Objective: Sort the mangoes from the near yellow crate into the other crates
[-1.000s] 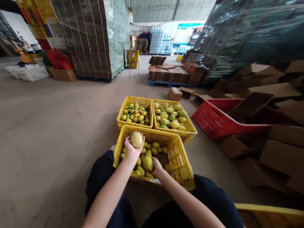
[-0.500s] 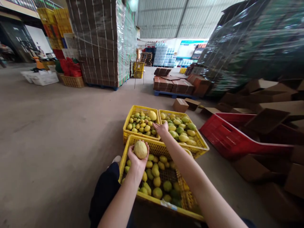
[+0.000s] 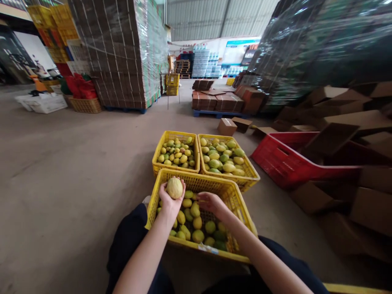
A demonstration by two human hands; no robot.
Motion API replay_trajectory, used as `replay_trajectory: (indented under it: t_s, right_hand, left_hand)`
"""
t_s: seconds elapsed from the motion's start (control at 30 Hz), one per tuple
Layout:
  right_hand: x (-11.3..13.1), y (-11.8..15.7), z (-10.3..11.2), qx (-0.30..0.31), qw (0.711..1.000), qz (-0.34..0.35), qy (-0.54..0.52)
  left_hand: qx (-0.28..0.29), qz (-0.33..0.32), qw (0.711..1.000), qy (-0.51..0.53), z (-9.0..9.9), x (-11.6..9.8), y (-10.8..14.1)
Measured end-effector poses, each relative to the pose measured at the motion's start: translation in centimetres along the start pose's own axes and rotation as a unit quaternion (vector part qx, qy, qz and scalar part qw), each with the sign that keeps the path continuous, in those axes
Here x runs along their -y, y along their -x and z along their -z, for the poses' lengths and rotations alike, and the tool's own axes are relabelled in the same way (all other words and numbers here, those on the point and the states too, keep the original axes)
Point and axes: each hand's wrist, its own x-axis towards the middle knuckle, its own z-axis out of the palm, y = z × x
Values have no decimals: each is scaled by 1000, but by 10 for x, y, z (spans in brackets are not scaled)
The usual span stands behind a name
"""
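My left hand [image 3: 168, 199] is closed around a large, round, pale-yellow lemon [image 3: 174, 188], holding it up over the left part of the front yellow crate [image 3: 196, 176]. My right hand [image 3: 211, 203] is over the middle of the same crate, fingers apart and pointing left, with no fruit visible in it. Its fingertips are near the yellow-green lemons [image 3: 195, 210] in that crate; whether they touch one I cannot tell. Behind stand two more yellow crates: smaller lemons [image 3: 176, 155] fill the left one, larger yellow and green lemons [image 3: 226, 158] the right one.
A red crate [image 3: 288, 163] with cardboard in it stands to the right, amid loose open boxes [image 3: 333, 228]. A small carton [image 3: 227, 127] lies beyond the crates. Tall wrapped stacks [image 3: 110, 57] rise on both sides. Concrete floor [image 3: 76, 175] extends to the left.
My right hand has drawn back from above the rear crates into the front crate. A large yellow fruit seen over the rear left crate no longer shows there. My left hand still holds its lemon.
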Motion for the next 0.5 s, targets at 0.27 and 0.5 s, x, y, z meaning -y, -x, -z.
replay_trajectory:
  t_s: [0.27,0.5]
  right_hand:
    - [34,47,16,49,985,34,-164]
    - [54,78,43,46,960,68,-267]
  left_hand:
    - [-105,129,947,-276,58,31,-17]
    - [-189,240,791,-530,95,71,-40]
